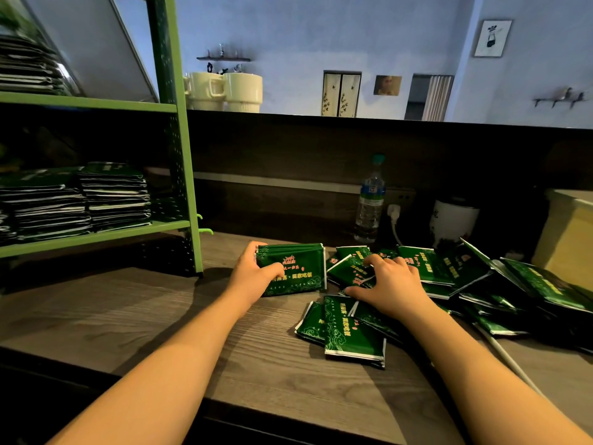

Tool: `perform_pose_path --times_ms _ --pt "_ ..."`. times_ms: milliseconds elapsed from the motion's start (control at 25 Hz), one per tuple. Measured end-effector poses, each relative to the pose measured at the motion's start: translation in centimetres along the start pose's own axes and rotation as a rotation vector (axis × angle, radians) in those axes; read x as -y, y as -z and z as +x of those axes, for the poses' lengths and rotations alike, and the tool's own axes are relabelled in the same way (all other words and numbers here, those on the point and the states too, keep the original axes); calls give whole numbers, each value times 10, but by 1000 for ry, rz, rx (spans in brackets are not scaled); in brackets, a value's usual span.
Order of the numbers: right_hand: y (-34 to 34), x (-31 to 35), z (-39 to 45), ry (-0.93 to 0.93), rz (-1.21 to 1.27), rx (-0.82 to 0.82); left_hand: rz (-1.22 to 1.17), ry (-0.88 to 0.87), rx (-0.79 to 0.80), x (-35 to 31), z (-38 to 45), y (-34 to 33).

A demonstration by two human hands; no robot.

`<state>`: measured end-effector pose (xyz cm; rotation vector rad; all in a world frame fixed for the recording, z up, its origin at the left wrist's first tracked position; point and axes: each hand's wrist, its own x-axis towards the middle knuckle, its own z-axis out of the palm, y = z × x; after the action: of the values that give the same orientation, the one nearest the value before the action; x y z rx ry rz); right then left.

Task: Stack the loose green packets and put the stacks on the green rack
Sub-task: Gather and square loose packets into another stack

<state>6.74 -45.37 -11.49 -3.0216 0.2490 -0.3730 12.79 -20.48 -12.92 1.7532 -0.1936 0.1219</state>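
Note:
A small stack of green packets (pixel 296 268) stands on its edge on the wooden counter, just right of the green rack (pixel 179 149). My left hand (pixel 253 271) grips that stack from its left side, thumb across the front. Loose green packets (pixel 349 329) lie scattered over the counter to the right. My right hand (pixel 390 285) lies on top of that pile with its fingers spread and bent over a packet; whether it grips one I cannot tell. Stacked packets (pixel 115 194) fill the rack's middle shelf, and more sit on the shelf above.
A water bottle (pixel 370 203), a white cup (pixel 452 221) and a plug with a white cable (pixel 393 213) stand behind the pile. A yellow box (pixel 568 232) is at the far right. Cream mugs (pixel 224 91) sit on the ledge above.

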Motion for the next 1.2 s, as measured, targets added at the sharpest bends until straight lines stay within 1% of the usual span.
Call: perform_pose_path --times_ms 200,280,440,480,560,640,760,840,920,1000,1080,1160,1200 --pt "3 3 -3 7 9 28 11 56 -30 2 3 0" --pt "4 4 -3 23 33 -25 3 59 -23 1 2 -1" --pt "11 7 -4 59 186 -215 -21 76 -43 2 3 0" --pt "13 7 -5 82 261 -270 -30 83 -59 2 4 0" --pt "18 9 -9 90 548 -330 -36 101 -92 2 5 0" --pt "22 13 -14 76 855 -308 -41 101 -106 1 4 1" --pt "24 20 -16 144 1012 -281 -46 119 -121 -2 3 1" --pt "21 23 -17 198 1090 -202 -78 138 -94 -3 3 3" --pt "13 26 -15 211 1058 -189 -127 135 -9 -6 1 3" --pt "7 30 -15 218 909 -196 -139 101 73 -5 0 2" --pt "5 35 -16 268 810 -111 -158 89 102 -5 -2 1" --pt "6 37 -18 311 797 -11 -145 89 115 -5 -2 0" --pt "6 35 -18 310 804 -4 -125 94 131 -4 -2 1"
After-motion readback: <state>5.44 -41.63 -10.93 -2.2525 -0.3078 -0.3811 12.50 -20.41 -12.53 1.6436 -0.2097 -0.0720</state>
